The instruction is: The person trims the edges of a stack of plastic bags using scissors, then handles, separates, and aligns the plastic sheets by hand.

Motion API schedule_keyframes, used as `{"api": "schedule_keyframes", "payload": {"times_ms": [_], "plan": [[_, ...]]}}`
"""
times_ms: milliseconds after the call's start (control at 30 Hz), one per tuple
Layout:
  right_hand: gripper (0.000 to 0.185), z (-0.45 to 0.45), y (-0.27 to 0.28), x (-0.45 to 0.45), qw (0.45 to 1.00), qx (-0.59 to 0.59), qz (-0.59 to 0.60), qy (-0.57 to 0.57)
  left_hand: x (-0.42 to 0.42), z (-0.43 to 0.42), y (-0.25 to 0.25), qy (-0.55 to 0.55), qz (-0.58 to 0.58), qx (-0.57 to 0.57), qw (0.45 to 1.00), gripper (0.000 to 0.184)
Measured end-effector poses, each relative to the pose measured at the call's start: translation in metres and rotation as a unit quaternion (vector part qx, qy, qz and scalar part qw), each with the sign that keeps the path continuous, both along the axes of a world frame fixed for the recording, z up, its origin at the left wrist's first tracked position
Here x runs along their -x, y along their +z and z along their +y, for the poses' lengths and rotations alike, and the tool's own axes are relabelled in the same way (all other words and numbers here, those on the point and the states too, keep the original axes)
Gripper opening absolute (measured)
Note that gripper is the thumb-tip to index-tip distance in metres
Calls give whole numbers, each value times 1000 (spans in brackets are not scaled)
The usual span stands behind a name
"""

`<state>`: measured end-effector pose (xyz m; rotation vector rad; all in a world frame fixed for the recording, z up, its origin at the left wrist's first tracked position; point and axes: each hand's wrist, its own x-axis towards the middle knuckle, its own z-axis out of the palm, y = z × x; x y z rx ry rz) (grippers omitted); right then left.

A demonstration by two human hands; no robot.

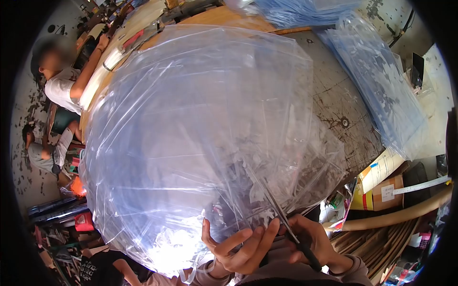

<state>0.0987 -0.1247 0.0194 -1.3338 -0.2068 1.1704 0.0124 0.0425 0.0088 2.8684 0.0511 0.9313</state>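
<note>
A large stack of clear plastic sheets (191, 114) spreads over the table in front of me, its near corner crumpled and bunched toward my body. At that near edge my left hand (241, 250) is closed with curled fingers on the plastic. My right hand (315, 238) grips a pair of scissors (274, 202) by the dark handle. The long metal blades point away from me and lie over the bunched plastic near my left fingertips. Whether the blades are parted is hard to make out.
More bluish plastic sheets (381, 90) lie along the right side, with another pile (305, 12) at the far edge. A phone (417, 70) is at the right. A cardboard box (389, 193) and a tan tube (396, 217) sit lower right. Other people (64, 88) are at the left.
</note>
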Motion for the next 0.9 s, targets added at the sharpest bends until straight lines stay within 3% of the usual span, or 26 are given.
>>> {"api": "schedule_keyframes", "payload": {"times_ms": [267,367,467,600,667,700,733,767,800,867,900], "plan": [[70,2,-3,1,1000,14,-21,12,-1,0,-2,-3,-24,-1,1000,25],[71,9,4,-1,998,19,-35,-43,-2,1,-2,3,-34,-4,999,25],[67,6,10,-4,994,89,-57,-33,-2,0,-7,3,-42,2,999,25],[66,1,14,-6,996,83,-22,-26,-3,0,-8,30,-59,17,998,20],[62,-16,13,-11,995,16,-79,-57,-3,-2,0,56,-38,49,997,21],[65,-20,15,-16,977,55,-193,-74,-3,-3,3,79,-18,84,993,22],[66,-23,21,-20,963,51,-222,-145,-5,-3,4,83,-18,83,993,22],[68,-34,15,-28,915,128,-359,-130,-6,-2,2,85,-37,93,991,25],[66,-26,26,-34,905,133,-346,-207,-8,-1,1,87,-57,102,989,28],[58,-18,32,-49,777,296,-523,-189,-7,-1,1,82,-67,122,987,27],[54,-11,29,-57,739,302,-558,-225,-6,-2,1,74,-74,144,984,26]]}}
